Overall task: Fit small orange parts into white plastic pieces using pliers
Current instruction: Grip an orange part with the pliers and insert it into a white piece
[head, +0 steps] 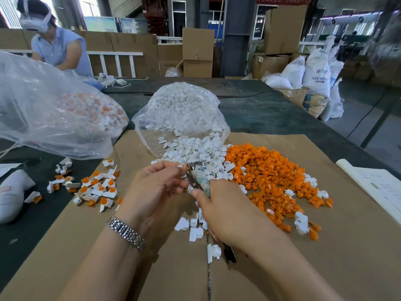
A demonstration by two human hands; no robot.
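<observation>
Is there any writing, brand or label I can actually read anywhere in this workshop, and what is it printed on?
"ABS RESIN": on the white sack standing on the floor at the right; the smaller print and logo above it are too blurred to read.
Red banner at the top: characters too blurred to read.
Paper sheet at the table's right edge: print too small to read.
Cardboard boxes: no readable text.
</observation>
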